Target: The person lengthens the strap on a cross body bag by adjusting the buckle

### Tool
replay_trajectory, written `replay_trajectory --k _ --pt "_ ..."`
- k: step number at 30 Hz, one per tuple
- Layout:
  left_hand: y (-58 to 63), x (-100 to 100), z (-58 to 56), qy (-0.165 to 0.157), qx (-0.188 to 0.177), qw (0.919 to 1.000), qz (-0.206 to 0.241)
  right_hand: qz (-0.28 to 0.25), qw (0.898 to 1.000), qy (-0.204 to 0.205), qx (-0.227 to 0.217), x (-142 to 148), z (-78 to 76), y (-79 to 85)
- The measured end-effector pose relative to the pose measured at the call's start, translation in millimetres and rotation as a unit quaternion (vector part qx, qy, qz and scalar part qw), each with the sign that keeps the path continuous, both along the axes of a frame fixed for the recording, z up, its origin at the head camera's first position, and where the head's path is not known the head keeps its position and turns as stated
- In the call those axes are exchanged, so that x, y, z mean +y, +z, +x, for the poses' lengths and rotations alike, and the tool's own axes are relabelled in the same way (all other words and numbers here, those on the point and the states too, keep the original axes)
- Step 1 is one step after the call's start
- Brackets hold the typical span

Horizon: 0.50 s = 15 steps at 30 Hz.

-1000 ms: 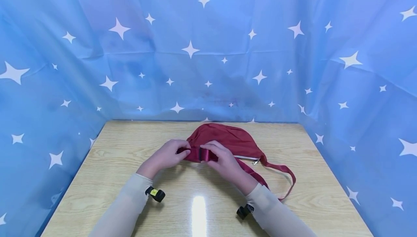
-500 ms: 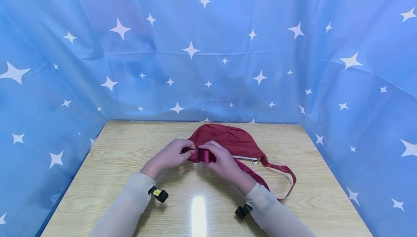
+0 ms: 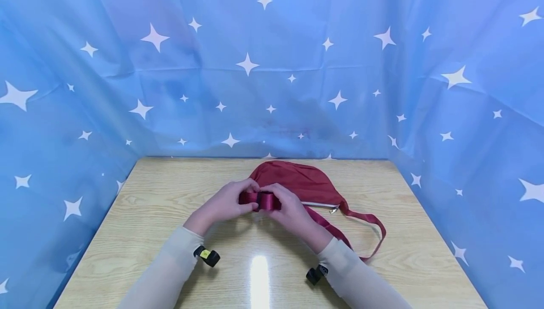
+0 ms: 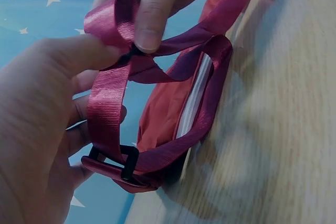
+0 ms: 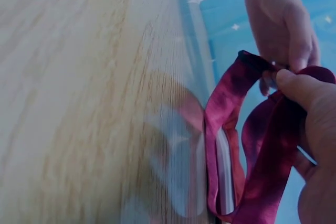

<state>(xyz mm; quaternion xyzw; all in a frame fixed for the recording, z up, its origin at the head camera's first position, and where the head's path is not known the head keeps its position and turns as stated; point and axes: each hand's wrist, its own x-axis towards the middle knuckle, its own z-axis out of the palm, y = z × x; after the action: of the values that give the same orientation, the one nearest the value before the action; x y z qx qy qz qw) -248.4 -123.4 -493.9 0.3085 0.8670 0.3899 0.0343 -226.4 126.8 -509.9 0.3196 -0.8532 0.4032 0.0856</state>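
fingers (image 4: 84, 54) of left hand (image 3: 226, 201) and right hand (image 3: 294, 213) pinch red strap (image 4: 105, 111); the yellow wrist label (image 3: 205, 254) is illegible.

Two hands: one left hand (image 3: 231, 200), one right hand (image 3: 293, 210). Two pale sleeves, one left (image 3: 163, 271) and one right (image 3: 361, 276), and two black wrist devices, one under the left wrist (image 3: 208, 255), one under the right (image 3: 316, 274). Beyond the hands, one red bag (image 3: 295, 176) with one zipper (image 3: 318, 204) and one metal pull (image 3: 333, 210). Two black fittings — one slider (image 4: 129, 162) beside the left hand's lower fingers, one dark piece (image 4: 135, 51) at its thumb. Between the hands, folds hide how many separate lengths the red strap (image 3: 268, 201) makes. One table (image 3: 170, 176) beneath both hands; behind them, dozens of stars (image 3: 248, 64).
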Motion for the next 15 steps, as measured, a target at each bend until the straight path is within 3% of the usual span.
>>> replay_trajectory --k 3,7,11,15 --pt "-2.2 0.0 0.6 0.0 0.003 1.0 0.0 0.006 1.0 -0.018 -0.012 0.9 1.2 1.6" --pt "-5.0 0.2 1.0 -0.007 0.045 0.9989 -0.006 0.004 1.0 -0.027 -0.013 1.9 1.6 2.5" --pt "-6.9 -0.3 2.7 0.0 0.081 0.9967 -0.01 -0.004 1.0 -0.018 -0.016 3.5 0.9 3.0" --pt "-9.3 -1.2 4.2 0.012 0.085 0.9962 -0.012 -0.003 0.999 -0.001 -0.037 6.4 0.6 5.2"
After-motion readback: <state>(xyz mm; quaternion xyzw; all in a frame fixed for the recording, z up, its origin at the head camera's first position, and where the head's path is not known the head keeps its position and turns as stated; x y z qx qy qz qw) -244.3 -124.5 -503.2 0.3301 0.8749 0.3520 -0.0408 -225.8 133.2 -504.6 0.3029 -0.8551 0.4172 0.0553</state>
